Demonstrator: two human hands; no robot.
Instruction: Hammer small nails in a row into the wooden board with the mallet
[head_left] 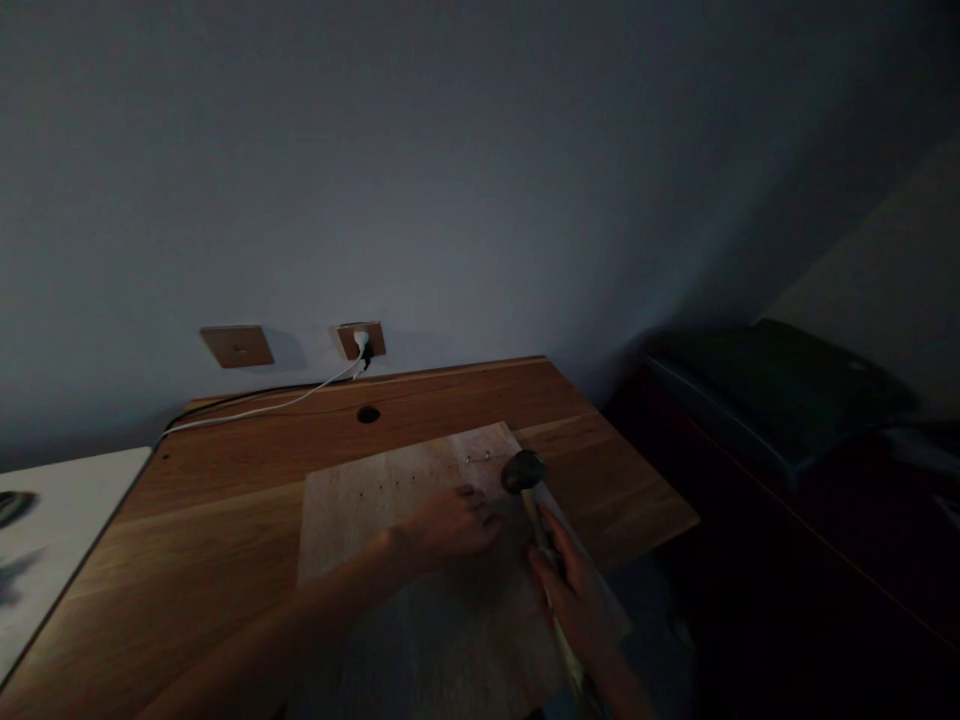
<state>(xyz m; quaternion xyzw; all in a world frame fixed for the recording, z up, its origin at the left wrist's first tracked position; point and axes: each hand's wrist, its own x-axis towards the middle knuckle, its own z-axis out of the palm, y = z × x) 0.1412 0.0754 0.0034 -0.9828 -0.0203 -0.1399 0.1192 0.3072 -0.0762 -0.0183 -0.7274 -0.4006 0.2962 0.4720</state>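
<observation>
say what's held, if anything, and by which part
The right grip holds a hammer by its handle; whether the left grip holds anything is unclear.

Dim light and blur keep us from telling whether the left hand (448, 525) holds anything beneath its curled fingers. The right hand (576, 595) hides part of the hammer (523, 471) from us, while the bottom edge crops both forearms (322, 608) and the board (341, 525). Dark specks (380, 487) on its surface are too small for us to identify; at far left, we see a black object (13, 506) cut off.
</observation>
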